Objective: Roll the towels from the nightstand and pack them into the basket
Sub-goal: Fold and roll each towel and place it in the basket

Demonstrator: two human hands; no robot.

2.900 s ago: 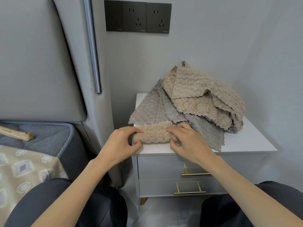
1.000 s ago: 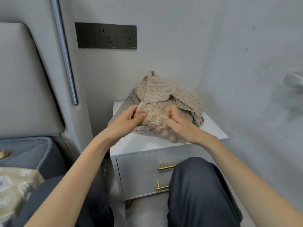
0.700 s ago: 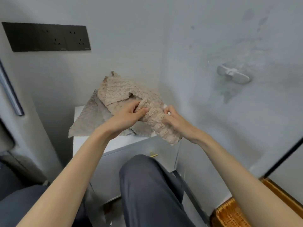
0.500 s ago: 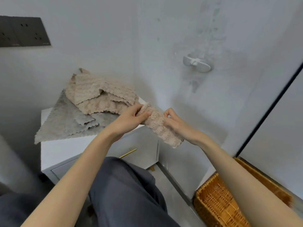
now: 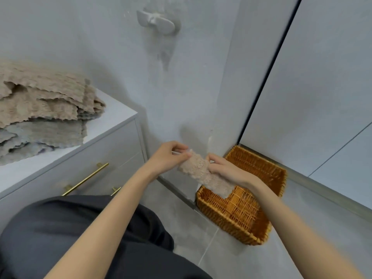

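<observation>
A rolled beige towel [image 5: 203, 174] hangs in the air between both hands, its lower end just over the near left corner of the wicker basket [image 5: 267, 208]. My left hand [image 5: 167, 158] pinches the roll's upper end. My right hand [image 5: 225, 170] grips its middle from the right. The orange wicker basket sits on the floor in the corner by the wall, and its visible inside holds no towels. A pile of beige and grey towels [image 5: 42, 113] lies on the white nightstand [image 5: 112, 121] at the left.
The nightstand has two drawers with gold handles [image 5: 84, 179]. A white wall fitting [image 5: 156, 22] sticks out above. Pale panels with a dark seam [image 5: 267, 67] stand to the right behind the basket. My dark-trousered knee [image 5: 80, 234] fills the lower left over a grey tiled floor.
Both hands carried the rolled towel off the nightstand, rightward and down to just above the basket. The view swung right, bringing the whole basket into sight.
</observation>
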